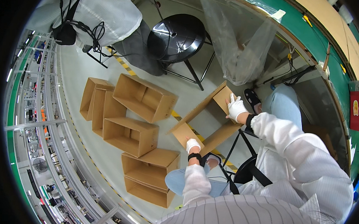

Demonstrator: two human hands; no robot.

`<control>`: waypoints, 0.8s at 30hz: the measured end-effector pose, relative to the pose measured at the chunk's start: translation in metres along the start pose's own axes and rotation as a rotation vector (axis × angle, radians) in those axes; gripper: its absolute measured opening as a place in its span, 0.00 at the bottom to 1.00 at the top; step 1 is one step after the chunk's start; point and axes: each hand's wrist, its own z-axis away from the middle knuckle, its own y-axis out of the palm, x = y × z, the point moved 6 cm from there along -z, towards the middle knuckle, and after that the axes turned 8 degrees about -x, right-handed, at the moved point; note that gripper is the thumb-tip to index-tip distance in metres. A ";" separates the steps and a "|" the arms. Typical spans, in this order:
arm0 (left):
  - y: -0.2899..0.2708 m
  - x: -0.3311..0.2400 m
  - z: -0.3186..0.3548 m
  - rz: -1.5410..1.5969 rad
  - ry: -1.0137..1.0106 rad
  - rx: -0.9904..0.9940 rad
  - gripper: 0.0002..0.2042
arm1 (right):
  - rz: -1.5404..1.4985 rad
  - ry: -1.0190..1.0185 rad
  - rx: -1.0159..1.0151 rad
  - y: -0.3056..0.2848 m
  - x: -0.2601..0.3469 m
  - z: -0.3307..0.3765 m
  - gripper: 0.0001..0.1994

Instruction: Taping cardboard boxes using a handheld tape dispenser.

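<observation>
Between my hands is a brown cardboard box (220, 136), spread into a rectangular frame. The floor shows through its middle, so that part of the bottom is not covered. My left hand (193, 144), in a white glove, is closed on the end panel nearest my left leg. My right hand (236, 109), also gloved in white, grips the opposite end panel, its fingers over the cardboard. The box is tilted and held off the floor in front of my knees. Both thumbs are partly hidden.
Several formed cardboard boxes (146, 172) lie on their sides on the floor to the left. A black round stool (176, 38) stands ahead, beside a person in a white coat (107, 16). Clear plastic sheeting (242, 54) hangs from the green-topped bench (314, 42) at right.
</observation>
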 end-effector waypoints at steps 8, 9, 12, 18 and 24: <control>-0.185 0.008 0.159 0.320 0.668 -0.467 0.14 | 0.080 -0.254 -0.005 -0.001 -0.055 0.048 0.45; -0.197 0.013 0.165 0.433 0.609 -0.424 0.18 | 0.116 -0.311 -0.081 -0.003 -0.051 0.051 0.43; -0.267 0.014 0.246 0.572 0.774 -0.938 0.37 | 0.030 -0.335 -0.041 0.022 -0.062 0.053 0.40; -0.274 -0.023 0.224 0.350 1.093 -0.833 0.39 | -0.073 -0.262 -0.030 0.026 -0.045 0.026 0.45; -0.254 -0.033 0.215 0.256 1.215 -0.813 0.27 | -0.102 -0.282 -0.043 0.042 -0.062 0.020 0.41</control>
